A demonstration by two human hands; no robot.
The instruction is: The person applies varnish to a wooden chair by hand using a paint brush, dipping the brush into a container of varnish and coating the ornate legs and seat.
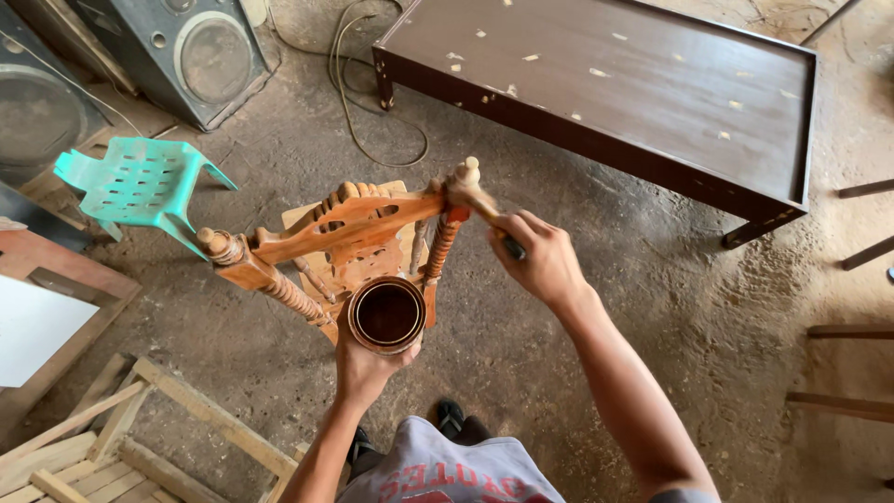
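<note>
A green plastic chair (140, 186) is lying on the dirt floor (521, 326) at the far left; beside it a carved wooden chair (326, 242) is standing in the middle, with bumpy turned posts. The left hand (368, 363) is cupping a round tin (386, 314) of dark liquid from below, fingers wrapped around it; the tin looks light but could spill, so holding it level from underneath seems best. The right hand (540, 261) is gripping a brush (484, 210) tightly, touching the chair's top post; a dark brown table (605, 84) is sitting at the far right.
</note>
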